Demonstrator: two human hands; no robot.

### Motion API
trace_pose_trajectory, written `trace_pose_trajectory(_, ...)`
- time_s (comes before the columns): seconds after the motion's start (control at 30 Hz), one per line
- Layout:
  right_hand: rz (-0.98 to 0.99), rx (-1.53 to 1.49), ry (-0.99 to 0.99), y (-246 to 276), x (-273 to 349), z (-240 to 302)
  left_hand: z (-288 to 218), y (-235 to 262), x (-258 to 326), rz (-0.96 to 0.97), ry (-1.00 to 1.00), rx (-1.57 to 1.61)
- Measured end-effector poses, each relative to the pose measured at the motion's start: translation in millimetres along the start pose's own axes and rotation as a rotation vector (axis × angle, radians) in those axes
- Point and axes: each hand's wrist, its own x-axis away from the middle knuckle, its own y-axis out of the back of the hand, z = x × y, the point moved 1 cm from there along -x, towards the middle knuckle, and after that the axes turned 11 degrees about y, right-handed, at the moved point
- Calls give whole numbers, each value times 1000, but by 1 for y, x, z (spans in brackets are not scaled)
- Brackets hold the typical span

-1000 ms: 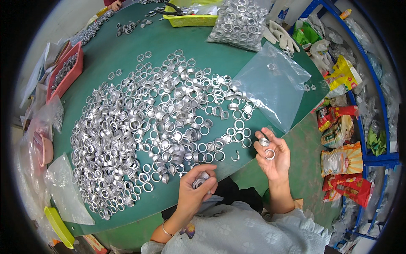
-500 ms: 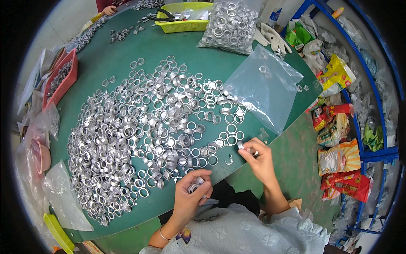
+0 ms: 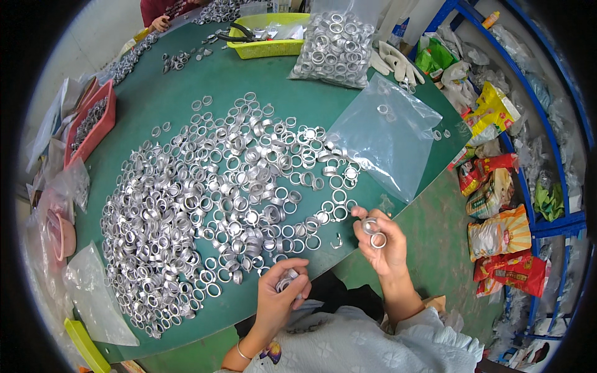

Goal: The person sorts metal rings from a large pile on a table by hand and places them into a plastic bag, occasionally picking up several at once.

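Two round silver metal rings are in the person's right hand, one above the other against its half-curled fingers, to the right of a sprawling heap of silver rings too many to count. The left hand, at the heap's near edge, is curled around several more rings; from where I stand I can't count them. One flat clear plastic bag lies right of the heap on the green worktop; one yellow-green plastic basket stands beyond the heap.
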Motion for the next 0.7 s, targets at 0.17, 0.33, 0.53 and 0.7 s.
trace_pose_trajectory(0.17,-30,112,143,7,-6,8,-1,-1,0,-22,6,-19)
trace_pose_trajectory(0.33,-49,985,209,3,-12,12,1,0,1,-31,19,4)
trace_pose_trajectory(0.53,182,1729,576,0,-23,6,2,1,1,-27,34,19)
trace_pose_trajectory(0.7,194,1651,574,5,-26,15,3,-1,1,-44,30,6)
